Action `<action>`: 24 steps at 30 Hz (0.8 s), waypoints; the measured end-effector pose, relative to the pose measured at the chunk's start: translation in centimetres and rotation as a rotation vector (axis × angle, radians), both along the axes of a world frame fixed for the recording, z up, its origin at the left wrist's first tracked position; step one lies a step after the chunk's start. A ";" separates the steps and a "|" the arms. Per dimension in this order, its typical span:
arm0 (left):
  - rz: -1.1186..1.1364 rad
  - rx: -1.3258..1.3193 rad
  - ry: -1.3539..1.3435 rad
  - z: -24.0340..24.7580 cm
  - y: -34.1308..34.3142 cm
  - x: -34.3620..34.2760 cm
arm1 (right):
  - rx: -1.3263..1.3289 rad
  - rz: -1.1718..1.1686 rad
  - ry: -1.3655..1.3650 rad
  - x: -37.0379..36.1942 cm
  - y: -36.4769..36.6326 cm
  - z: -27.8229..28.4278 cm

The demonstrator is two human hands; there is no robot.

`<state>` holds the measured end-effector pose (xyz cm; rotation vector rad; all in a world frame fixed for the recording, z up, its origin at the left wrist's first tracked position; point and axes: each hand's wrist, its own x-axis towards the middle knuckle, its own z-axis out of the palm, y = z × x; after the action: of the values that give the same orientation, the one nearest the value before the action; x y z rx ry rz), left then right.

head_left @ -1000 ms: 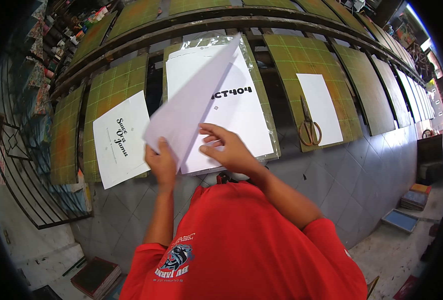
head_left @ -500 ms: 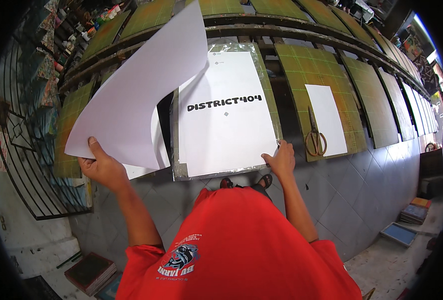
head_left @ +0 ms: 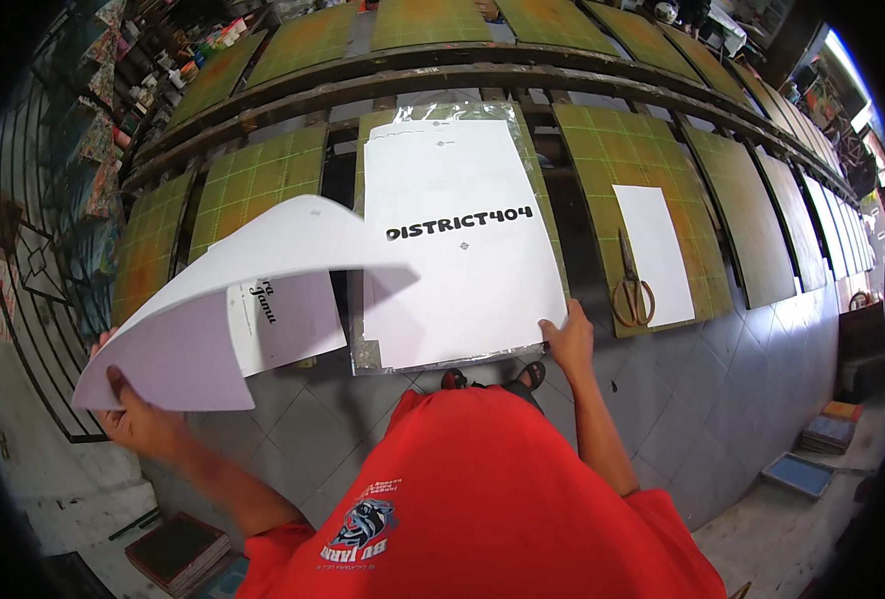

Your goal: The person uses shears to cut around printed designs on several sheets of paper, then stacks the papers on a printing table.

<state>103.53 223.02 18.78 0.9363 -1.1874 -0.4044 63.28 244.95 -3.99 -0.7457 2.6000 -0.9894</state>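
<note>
My left hand (head_left: 145,417), at the lower left, pinches the corner of a large white paper sheet (head_left: 178,369). The sheet arches up and curls over toward the middle. A stack of white paper with bold black lettering on its top printed sheet (head_left: 452,299) lies on clear plastic (head_left: 433,110) over a green board. At the stack's lower right corner, my right hand (head_left: 570,339) grips the edge, thumb on top; its other fingers are partly hidden. Beneath the curled sheet, another sheet with black script (head_left: 298,324) shows in part.
Scissors (head_left: 632,295) with brown handles lie across a narrow white paper (head_left: 670,260) on the board to the right. More green boards (head_left: 263,180) sit in rows along dark rails (head_left: 522,62). A black metal grille (head_left: 38,329) stands at far left; frames (head_left: 178,549) lie lower left.
My left hand has swung the curled sheet left and down, off the printed stack, uncovering a green board behind. My right hand stays at the stack's corner.
</note>
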 end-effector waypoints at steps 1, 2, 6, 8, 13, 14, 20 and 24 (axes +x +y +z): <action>-0.004 -0.027 -0.006 1.1 1.0 0.8 | -0.017 -0.007 0.031 -0.2 0.1 -0.2; -0.011 -0.047 -0.034 1.4 1.2 1.5 | -0.025 -0.031 0.066 -0.6 0.7 -0.7; 0.034 -0.092 -0.018 2.3 2.3 2.0 | -0.123 -0.113 0.121 -1.8 3.0 -1.4; 0.045 -0.088 -0.047 2.3 2.3 2.6 | -0.188 -0.137 0.122 -2.8 4.4 -1.9; 0.098 -0.083 -0.059 3.2 2.3 2.0 | -0.316 -0.275 -0.216 -2.8 5.3 -0.8; 0.081 -0.097 -0.065 3.4 2.1 2.0 | -0.302 -0.292 -0.277 -2.7 5.2 -0.5; -0.026 -0.189 -0.170 5.1 0.1 1.7 | -0.075 -0.106 -0.066 -3.1 6.0 -1.3; 0.026 -0.134 -0.381 7.2 -1.4 1.5 | -0.261 -0.201 -0.265 -3.2 5.4 0.8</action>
<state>105.00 221.58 25.94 0.9353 -1.5259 -0.1240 60.08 250.38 -3.22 -0.3785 2.3743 -1.4025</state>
